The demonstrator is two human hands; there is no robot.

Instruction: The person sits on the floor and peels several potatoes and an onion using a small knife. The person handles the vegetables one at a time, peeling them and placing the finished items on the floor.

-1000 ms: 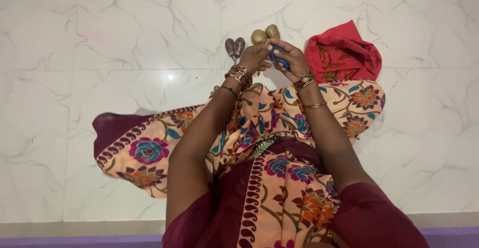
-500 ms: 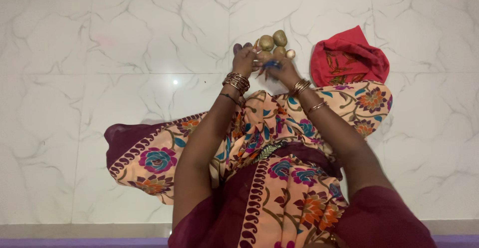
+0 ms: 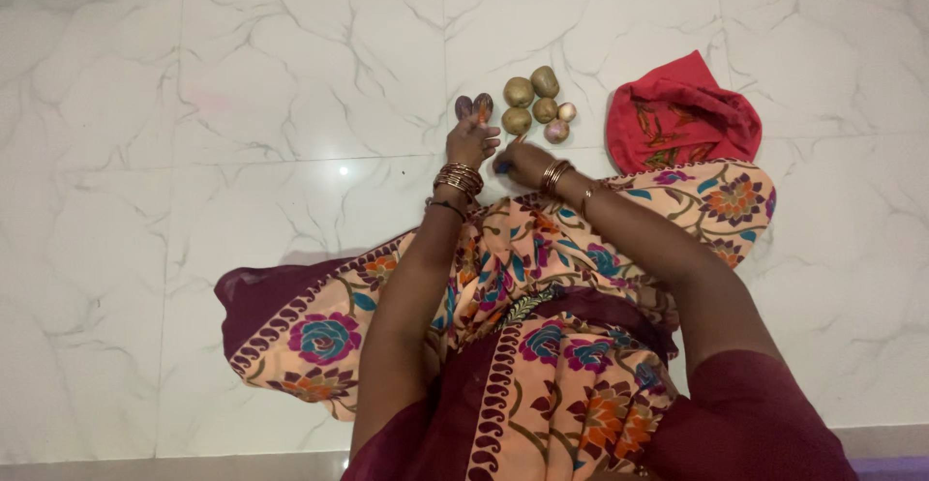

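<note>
Your right hand (image 3: 523, 160) is curled shut on a small blue-handled tool (image 3: 502, 166); your left hand (image 3: 471, 139) pinches a thin orange piece (image 3: 481, 113) over the white marble floor (image 3: 242, 152). Just beyond: round brownish potatoes (image 3: 530, 100), crumpled red cloth bag (image 3: 677, 118).

No packages, labels, signs or screens in view, as far as the distant detail shows
</note>
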